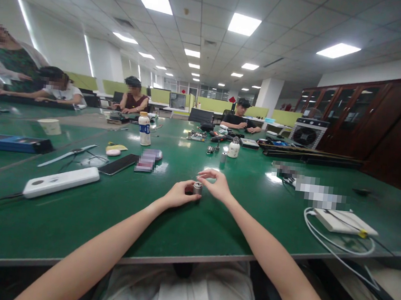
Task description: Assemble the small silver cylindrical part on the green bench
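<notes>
Near the middle of the green table, a small silver metal cylinder [197, 188] stands upright with dark openings in its top. My left hand [180, 194] is wrapped round its left side, thumb in front and fingers behind. Just above and to the right of it is my right hand [216, 182], its thumb and index fingertip brought together in a pinch. Anything between those fingertips is too small to make out. Further back stand another small metal cylinder [223, 157], a white jar [233, 149] and small dark metal parts [210, 149].
A black phone [119, 164], a white power bank-like case [61, 182] and a bottle [144, 129] are to the left. On the right lie a white box [345, 221] and looped white cable [333, 248]. A power drill [219, 136] lies further back. Several people sit or stand beyond.
</notes>
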A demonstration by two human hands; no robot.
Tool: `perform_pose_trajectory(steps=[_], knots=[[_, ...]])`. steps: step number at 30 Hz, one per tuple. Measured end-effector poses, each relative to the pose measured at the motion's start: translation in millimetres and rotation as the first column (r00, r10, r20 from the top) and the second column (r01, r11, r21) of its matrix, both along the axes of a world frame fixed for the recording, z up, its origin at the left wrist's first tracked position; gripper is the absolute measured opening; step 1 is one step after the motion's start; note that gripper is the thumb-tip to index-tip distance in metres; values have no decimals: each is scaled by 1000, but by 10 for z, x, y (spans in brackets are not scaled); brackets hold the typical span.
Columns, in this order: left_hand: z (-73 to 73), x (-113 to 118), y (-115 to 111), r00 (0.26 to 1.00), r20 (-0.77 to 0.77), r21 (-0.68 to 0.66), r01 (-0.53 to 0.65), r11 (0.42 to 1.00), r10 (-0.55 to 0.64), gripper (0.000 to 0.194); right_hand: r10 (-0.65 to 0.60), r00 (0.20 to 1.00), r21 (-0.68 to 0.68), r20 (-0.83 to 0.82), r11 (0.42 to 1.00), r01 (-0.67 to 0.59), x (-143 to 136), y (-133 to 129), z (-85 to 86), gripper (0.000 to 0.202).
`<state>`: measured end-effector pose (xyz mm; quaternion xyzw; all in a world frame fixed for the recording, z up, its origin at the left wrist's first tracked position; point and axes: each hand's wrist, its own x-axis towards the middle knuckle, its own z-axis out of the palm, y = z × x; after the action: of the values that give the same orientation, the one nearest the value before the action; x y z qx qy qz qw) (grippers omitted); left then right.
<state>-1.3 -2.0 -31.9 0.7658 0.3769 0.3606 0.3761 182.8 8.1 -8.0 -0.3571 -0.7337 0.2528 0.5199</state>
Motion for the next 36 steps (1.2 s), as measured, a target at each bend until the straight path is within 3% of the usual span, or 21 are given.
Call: perform_pose_trajectory(steps=[3, 5, 8, 13, 19, 25, 30, 36], knots=[[11, 2, -7, 1000, -20, 9, -17, 1000, 17, 51, -90, 994, -39, -59, 995, 88, 96, 148, -95, 15], [20, 2, -13, 999, -31, 16, -23, 1000, 23, 51, -142, 990, -105, 15, 984, 143, 185, 240, -190, 15], [27, 0, -20, 999, -36, 23, -29, 999, 30, 50, -112, 978, -193, 176, 970, 146, 293, 327, -318, 19], [29, 2, -23, 999, -32, 25, -26, 999, 27, 49, -58, 976, -189, 208, 977, 98, 314, 351, -378, 26], [27, 2, -23, 1000, -13, 26, -11, 1000, 11, 49, -41, 989, -208, 143, 976, 70, 238, 317, -309, 15], [0, -5, -2, 1000, 10, 25, -11, 1000, 11, 49, 69, 995, -128, -69, 989, -78, 110, 104, -33, 21], [-10, -5, 5, 999, 33, 9, 14, 1000, -14, 53, 127, 992, -102, -14, 986, -128, -11, -51, 43, 14], [-7, 0, 8, 998, 50, 2, 28, 1000, -28, 55, 77, 997, -72, 17, 994, -76, -60, -96, 23, 11]])
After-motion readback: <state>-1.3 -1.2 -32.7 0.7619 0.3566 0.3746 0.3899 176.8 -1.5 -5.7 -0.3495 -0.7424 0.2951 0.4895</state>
